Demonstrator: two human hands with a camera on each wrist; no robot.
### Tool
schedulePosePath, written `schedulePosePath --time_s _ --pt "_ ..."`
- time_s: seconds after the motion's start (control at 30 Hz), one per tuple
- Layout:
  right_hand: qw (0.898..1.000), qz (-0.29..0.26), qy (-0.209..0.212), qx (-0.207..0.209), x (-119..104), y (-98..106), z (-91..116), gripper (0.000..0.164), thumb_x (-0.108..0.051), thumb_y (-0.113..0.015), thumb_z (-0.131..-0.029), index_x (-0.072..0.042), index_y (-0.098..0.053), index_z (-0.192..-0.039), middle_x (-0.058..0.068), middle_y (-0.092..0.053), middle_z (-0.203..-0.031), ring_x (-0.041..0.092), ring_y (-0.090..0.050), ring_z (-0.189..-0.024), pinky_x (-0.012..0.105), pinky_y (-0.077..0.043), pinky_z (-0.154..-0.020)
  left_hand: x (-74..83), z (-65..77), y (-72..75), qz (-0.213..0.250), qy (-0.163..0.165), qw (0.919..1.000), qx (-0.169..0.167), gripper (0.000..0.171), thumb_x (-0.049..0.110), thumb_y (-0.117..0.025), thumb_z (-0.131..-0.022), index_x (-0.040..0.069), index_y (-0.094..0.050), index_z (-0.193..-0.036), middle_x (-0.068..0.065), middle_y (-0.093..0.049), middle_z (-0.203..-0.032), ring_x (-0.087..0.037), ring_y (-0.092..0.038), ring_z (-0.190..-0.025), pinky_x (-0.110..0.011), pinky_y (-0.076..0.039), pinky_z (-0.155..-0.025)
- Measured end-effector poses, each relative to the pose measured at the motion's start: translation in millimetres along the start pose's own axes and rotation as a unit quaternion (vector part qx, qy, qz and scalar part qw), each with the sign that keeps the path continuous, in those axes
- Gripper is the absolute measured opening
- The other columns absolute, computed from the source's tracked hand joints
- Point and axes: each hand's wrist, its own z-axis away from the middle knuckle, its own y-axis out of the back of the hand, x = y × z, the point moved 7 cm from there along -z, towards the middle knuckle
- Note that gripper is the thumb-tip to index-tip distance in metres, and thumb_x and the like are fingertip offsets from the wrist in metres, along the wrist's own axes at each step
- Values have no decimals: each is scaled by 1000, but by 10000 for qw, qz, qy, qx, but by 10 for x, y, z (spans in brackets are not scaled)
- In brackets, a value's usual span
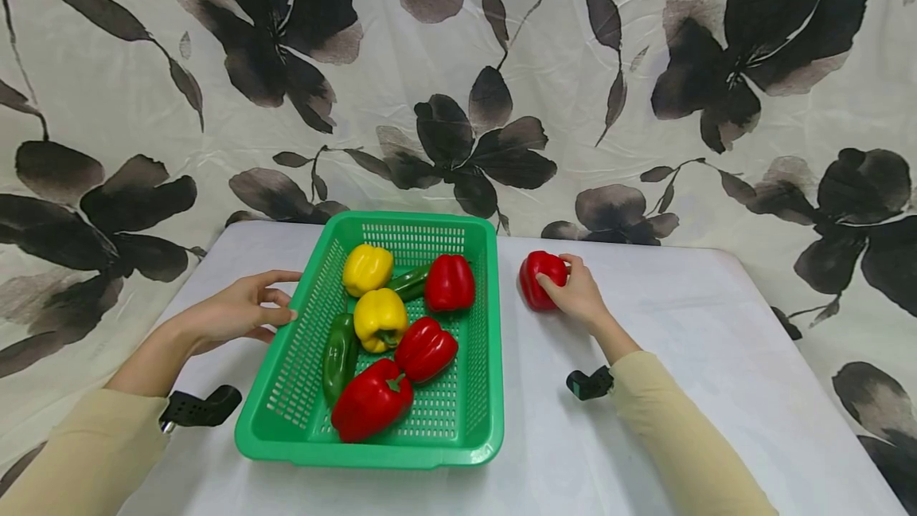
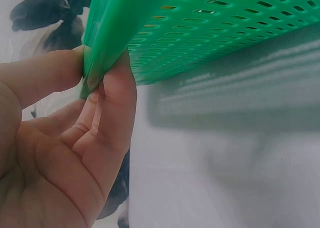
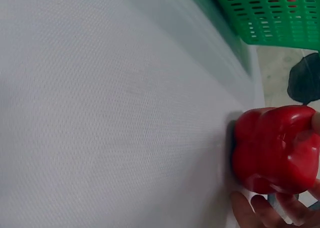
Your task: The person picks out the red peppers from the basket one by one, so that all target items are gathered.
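My left hand pinches the left rim of a green plastic basket, thumb on the outside and fingers under the lip, as the left wrist view shows. To the right of the basket, my right hand grips a red bell pepper by its right side, thumb toward me. That pepper is close over the white table in the right wrist view. Inside the basket lie two yellow bell peppers, several red bell peppers and two long green peppers.
The basket stands on a white-covered table, left of its middle. Behind the table hangs a pale cloth with dark flowers. A black wrist device is on the left wrist, and another black device on the right.
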Motion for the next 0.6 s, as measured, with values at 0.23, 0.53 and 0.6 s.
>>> schedulePosePath --time_s 0.23,0.53,0.6 --pt "9999 -81 -84 98 12 -2 -3 66 -32 -55 -89 0 -25 -138 23 -41 -128 37 -42 -118 49 -46 -93 -10 -1 3 64 19 10000 -20 75 14 -59 -89 2 -11 -146 -19 -51 -102 -25 -62 -85 -40 -56 -76" --pt "9999 25 -66 79 43 -4 -30 68 -34 -55 -89 -1 -24 -139 24 -39 -129 37 -41 -119 49 -46 -93 -11 -4 2 54 41 10000 -30 75 14 -58 -89 2 -10 -146 -19 -51 -103 -26 -62 -86 -41 -56 -76" --pt "9999 64 -78 52 48 0 -32 69 -35 -54 -89 -1 -22 -140 24 -39 -130 37 -40 -119 49 -46 -93 -7 -8 0 52 23 10000 -37 75 14 -58 -89 2 -10 -146 -19 -51 -103 -26 -61 -86 -41 -56 -76"
